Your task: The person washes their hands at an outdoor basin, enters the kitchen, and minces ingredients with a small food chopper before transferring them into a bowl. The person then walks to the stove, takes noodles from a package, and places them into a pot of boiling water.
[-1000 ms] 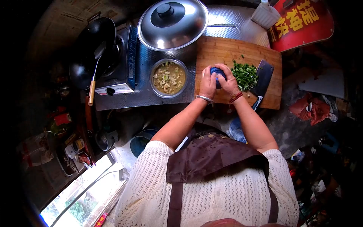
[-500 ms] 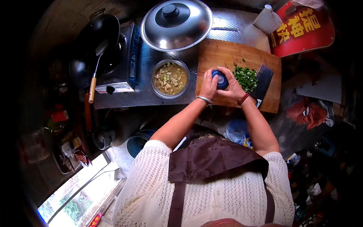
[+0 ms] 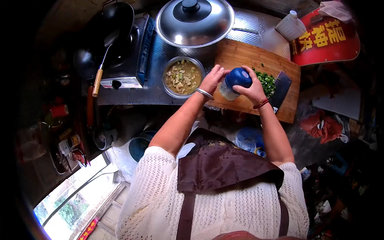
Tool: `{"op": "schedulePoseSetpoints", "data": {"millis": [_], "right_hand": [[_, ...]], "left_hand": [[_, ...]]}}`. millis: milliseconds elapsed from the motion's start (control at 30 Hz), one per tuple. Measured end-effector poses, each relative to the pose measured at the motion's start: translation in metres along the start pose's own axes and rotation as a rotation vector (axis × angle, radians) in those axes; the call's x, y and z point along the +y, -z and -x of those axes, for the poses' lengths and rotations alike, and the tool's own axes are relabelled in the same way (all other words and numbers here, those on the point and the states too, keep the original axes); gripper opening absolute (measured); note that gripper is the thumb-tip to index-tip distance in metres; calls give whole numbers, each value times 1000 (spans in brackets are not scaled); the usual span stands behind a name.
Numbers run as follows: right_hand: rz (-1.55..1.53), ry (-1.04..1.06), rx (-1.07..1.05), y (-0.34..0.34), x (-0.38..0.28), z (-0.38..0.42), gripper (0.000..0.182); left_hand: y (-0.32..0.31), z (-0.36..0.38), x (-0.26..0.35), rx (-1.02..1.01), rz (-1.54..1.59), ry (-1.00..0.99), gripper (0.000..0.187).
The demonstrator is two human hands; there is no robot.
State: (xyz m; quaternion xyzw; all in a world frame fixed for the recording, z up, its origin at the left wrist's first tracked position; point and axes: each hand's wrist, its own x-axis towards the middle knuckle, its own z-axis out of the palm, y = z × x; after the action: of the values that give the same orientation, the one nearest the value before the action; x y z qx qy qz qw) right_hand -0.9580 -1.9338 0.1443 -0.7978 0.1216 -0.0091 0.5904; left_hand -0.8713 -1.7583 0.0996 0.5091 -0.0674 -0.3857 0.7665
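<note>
A: We note the cutting board on the table, chopped greens and cleaver toward its right end.

B: Left of the board we log the bowl; behind it, the lidded pot.

A: Stove farther left, wok on it. Both hands hold the jar over the board's near edge.

Right hand grips a blue-capped jar above the cutting board; left hand hovers beside it (fingers spread), near the bowl of food.
</note>
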Motion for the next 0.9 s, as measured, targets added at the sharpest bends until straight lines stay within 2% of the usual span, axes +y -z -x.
{"op": "schedulePoseSetpoints", "data": {"millis": [33,100,200,233,267,333,400,533,567,700,900], "right_hand": [[-100,-82,-20,3,-11,2,81],[-181,-112,-50,7,-29,3,80],[-269,-106,-65,9,-56,4,75],[-270,-100,-68,8,-61,3,75],[-272,-93,-70,7,-66,3,74],[-175,-35,-54,4,-87,7,77],[-109,23,-14,3,-102,10,78],[42,424,213,1,-129,13,61],[37,428,289,-1,-145,20,52],[65,636,467,3,-169,24,45],[60,704,572,13,-197,35,43]], "left_hand": [[0,7,11,-32,-46,-14,39],[-5,21,25,-46,-131,-86,41],[-16,39,8,39,131,-85,45],[-34,56,25,101,357,53,50],[-37,62,29,57,437,73,52],[-40,69,35,-30,597,118,54],[-48,74,45,-38,555,75,59],[-80,87,92,-103,553,38,65],[-90,90,103,-111,568,22,66],[-110,98,130,-124,578,1,73],[-137,111,155,-178,612,23,73]]}}
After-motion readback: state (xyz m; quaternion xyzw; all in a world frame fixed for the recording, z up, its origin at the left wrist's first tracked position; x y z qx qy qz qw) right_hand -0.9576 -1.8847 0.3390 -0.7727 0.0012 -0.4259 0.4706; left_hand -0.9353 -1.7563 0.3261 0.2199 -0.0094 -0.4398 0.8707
